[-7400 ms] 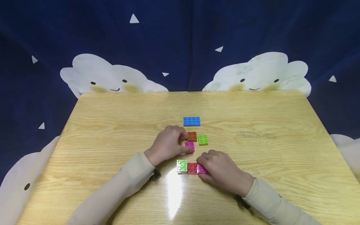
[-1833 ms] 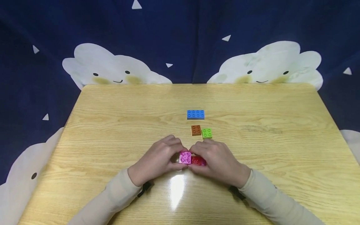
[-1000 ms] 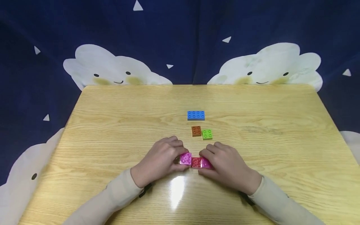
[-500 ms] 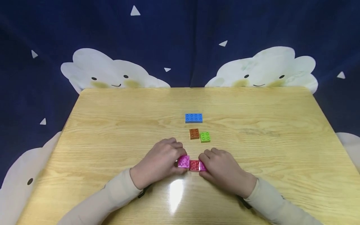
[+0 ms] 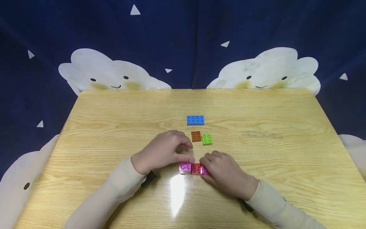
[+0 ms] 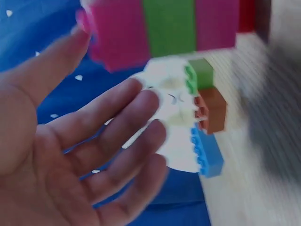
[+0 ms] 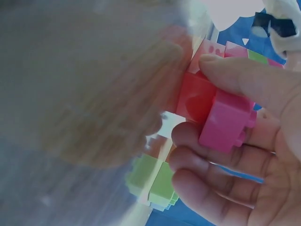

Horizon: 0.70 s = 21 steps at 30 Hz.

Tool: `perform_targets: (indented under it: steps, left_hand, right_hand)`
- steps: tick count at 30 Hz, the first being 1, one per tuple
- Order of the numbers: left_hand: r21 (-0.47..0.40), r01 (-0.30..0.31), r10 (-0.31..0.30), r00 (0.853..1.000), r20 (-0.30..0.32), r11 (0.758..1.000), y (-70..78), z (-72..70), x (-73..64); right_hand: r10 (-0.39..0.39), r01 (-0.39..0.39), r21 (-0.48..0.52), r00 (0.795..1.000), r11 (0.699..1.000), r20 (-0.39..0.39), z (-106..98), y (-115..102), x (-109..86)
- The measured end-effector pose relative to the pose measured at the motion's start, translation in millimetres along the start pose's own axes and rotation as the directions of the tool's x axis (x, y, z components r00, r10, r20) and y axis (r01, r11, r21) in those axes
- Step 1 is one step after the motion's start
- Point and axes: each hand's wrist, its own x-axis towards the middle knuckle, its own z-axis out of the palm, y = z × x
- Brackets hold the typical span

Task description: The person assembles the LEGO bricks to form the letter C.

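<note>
My left hand (image 5: 167, 149) is loosely spread, just behind the left end of a row of joined toy building bricks. A magenta brick (image 5: 185, 169) tops that end; in the left wrist view a green brick (image 6: 169, 26) lies directly under it, with another magenta brick (image 6: 215, 23) below. The left thumb tip is by the top studs; whether it touches them I cannot tell. At the row's right end my right hand (image 5: 224, 171) pinches a pink brick (image 7: 228, 120) stacked on a red brick (image 7: 195, 96). Another red brick (image 5: 196, 169) shows mid-row.
Behind the row lie a brown brick (image 5: 196, 136) and a lime-green brick (image 5: 207, 139), side by side. Farther back is a long blue brick (image 5: 195, 120). The wooden table (image 5: 114, 114) ends at a dark blue curtain (image 5: 183, 41) with clouds.
The magenta brick, earlier loose near the brown one, now tops the green brick at the row's left end. My left hand has released it and moved back; my right hand keeps its hold.
</note>
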Motion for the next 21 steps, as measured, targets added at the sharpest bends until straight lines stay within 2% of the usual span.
perform_targets:
  steps: [3, 7, 14, 21]
  left_hand:
    - [-0.018, 0.040, -0.041, 0.998, -0.055, 0.999, -8.0, 1.4, 15.4]
    - [0.033, 0.086, -0.083, 0.993, -0.088, 0.996, -16.4, 9.2, 34.1]
    - [0.173, 0.106, -0.094, 0.992, -0.078, 0.979, -21.8, 17.8, 53.2]
    - [0.292, 0.107, -0.108, 0.994, -0.013, 0.951, -23.7, 25.1, 63.7]
  right_hand:
    - [0.004, -0.004, -0.001, 1.000, 1.000, 0.015, -1, 0, 0.8]
    - [0.003, -0.003, -0.006, 1.000, 1.000, 0.023, -2, 1, 1.2]
    - [-0.017, 0.018, -0.034, 1.000, 0.999, 0.003, -1, 2, 1.7]
    - [-0.013, 0.013, -0.040, 1.000, 0.999, 0.001, 0, 2, 0.4]
